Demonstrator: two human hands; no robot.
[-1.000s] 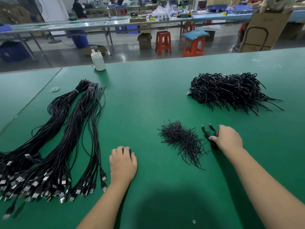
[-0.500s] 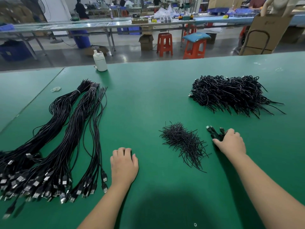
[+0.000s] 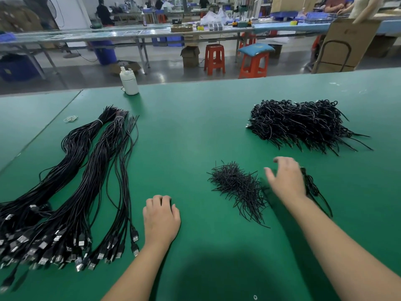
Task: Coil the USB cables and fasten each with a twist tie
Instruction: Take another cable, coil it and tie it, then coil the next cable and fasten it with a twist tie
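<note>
Uncoiled USB cables [image 3: 71,192] lie in long bundles along the bench's left side, plug ends fanned out toward the near-left corner, far ends banded together and pointing toward the far edge. One coiled cable [image 3: 313,187] lies just beside the right hand [image 3: 286,181], on its right side, partly hidden behind the hand; whether it touches the hand, cannot tell. Right hand is raised a little, fingers spread and loose, gripping nothing, slightly blurred. A small heap of twist ties [image 3: 237,187] sits mid-bench, just left of the right hand, between both hands. Left hand [image 3: 161,218] rests palm down on the bench [image 3: 195,127], fingers curled under, holding nothing, near the plug ends of the loose cables but apart from them. A big pile of finished coils [image 3: 303,124] sits toward the far-right of the bench, well apart from the hands. A white bottle [image 3: 129,81] stands upright at the far edge, left of centre. A few rubber bands [image 3: 71,119] lie near the far-left, beside the banded cable ends.
</note>
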